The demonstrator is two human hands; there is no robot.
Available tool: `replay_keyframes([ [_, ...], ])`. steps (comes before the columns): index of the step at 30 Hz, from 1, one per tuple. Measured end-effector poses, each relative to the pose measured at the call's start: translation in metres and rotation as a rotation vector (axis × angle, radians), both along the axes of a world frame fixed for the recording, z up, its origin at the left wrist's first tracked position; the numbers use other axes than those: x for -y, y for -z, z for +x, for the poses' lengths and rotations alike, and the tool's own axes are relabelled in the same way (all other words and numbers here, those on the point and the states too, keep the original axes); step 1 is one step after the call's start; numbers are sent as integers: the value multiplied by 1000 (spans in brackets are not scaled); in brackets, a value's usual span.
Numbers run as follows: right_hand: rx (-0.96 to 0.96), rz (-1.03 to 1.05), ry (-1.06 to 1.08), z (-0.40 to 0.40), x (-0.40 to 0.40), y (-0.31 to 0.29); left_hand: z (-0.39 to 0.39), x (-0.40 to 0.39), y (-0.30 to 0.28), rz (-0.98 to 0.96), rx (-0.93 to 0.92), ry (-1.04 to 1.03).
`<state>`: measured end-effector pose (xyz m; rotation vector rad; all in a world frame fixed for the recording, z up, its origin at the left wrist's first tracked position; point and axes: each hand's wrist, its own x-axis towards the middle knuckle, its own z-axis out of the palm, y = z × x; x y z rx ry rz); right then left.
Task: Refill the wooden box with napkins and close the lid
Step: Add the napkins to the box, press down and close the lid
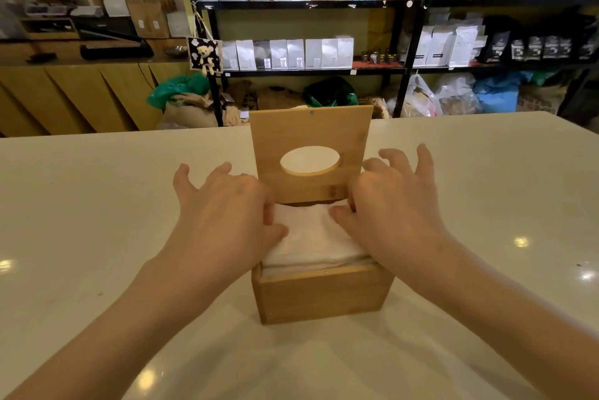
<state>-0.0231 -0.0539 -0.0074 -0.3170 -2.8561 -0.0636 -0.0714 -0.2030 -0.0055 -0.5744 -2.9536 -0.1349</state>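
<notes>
A wooden box [321, 296] stands on the white table in front of me. Its hinged lid [311, 137], with an oval hole in it, stands upright at the back. A stack of white napkins [311, 240] fills the box and rises a little above its rim. My left hand [223, 205] lies on the left side of the stack, thumb pressing on the top napkin, fingers spread past the box's left wall. My right hand [392, 198] rests on the right side in the same way, its thumb on the napkins and its fingers apart.
The white table [97, 221] stretches wide on both sides of the box. Behind it, black shelves [304, 4] carry coffee bags and kettles, with sacks on the floor below. A wooden counter [64, 91] runs along the back left.
</notes>
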Motion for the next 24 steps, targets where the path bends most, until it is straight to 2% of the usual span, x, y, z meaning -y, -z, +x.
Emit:
replay_keyframes([
  [3,-56,22,-37,4,-2,-6,5,2,-4,31,79,30],
  [5,-63,-50,-114,10,-7,-14,6,6,-5,77,140,52],
  [7,36,-211,-176,17,-11,-23,4,9,-5,93,174,59],
  [9,236,-305,-177,18,-13,-24,0,12,-2,40,222,66],
  [11,431,-300,-160,15,-16,-22,-3,13,-1,-36,302,87],
  [14,580,-221,-190,10,-19,-20,-7,13,1,-97,372,123],
  [20,619,-116,-162,1,-17,-17,-14,0,-3,-246,416,92],
  [24,597,-103,-144,-2,-14,-14,-12,-13,0,-332,369,67],
])
